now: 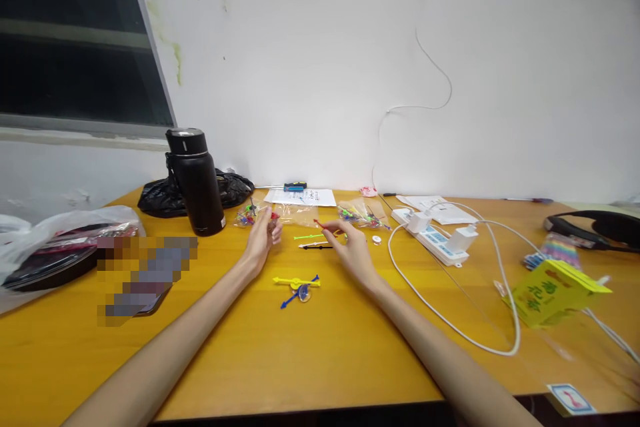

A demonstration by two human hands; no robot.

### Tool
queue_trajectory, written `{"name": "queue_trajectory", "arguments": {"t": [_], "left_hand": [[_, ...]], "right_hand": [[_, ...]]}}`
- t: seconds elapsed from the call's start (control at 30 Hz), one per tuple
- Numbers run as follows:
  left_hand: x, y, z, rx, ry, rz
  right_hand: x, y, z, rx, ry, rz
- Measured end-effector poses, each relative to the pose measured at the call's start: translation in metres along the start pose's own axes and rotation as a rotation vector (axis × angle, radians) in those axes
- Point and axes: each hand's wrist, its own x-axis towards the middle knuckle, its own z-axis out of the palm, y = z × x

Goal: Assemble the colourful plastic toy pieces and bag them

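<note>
My left hand (261,238) is closed around a small red plastic piece (275,215). Only its top shows above the fingers, and the rest is hidden. Between the thumb and fingers of my right hand (353,252) is a thin red plastic arrow (320,225), its tip pointing left. A green arrow (309,237) and a black arrow (316,247) lie on the table between both hands. Nearer to me, a yellow arrow (285,281) and a blue arrow (290,301) lie crossed, with a clear suction cup (304,293) beside them. A small white disc (377,240) lies right of my right hand.
Clear bags of colourful plastic parts (360,213) lie behind my hands, near a screwdriver (295,187). A black bottle (197,183) and a blurred phone-like slab (150,280) stand left. Right are a power strip (435,243), looping white cables, a yellow box (553,293) and headphones (595,230).
</note>
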Motion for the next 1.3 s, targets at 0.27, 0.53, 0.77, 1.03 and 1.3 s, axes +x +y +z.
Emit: {"name": "queue_trajectory", "arguments": {"t": [0.27, 0.53, 0.77, 1.03, 1.3], "left_hand": [[-0.003, -0.003, 0.006, 0.132, -0.092, 0.044], [-0.007, 0.001, 0.008, 0.355, -0.193, 0.044], [-0.025, -0.003, 0.022, 0.539, -0.493, 0.005], [-0.033, 0.0, 0.025, 0.623, -0.543, -0.011], [-0.024, 0.001, 0.014, 0.793, -0.476, 0.081]], "right_hand": [[0.005, 0.025, 0.017, -0.371, -0.172, -0.216], [0.004, 0.007, 0.014, -0.209, -0.166, -0.182], [-0.013, -0.031, 0.013, -0.062, -0.24, -0.276], [-0.01, -0.032, 0.006, -0.105, -0.199, -0.314], [0.023, 0.0, -0.048, -0.394, 0.261, -0.172]]}}
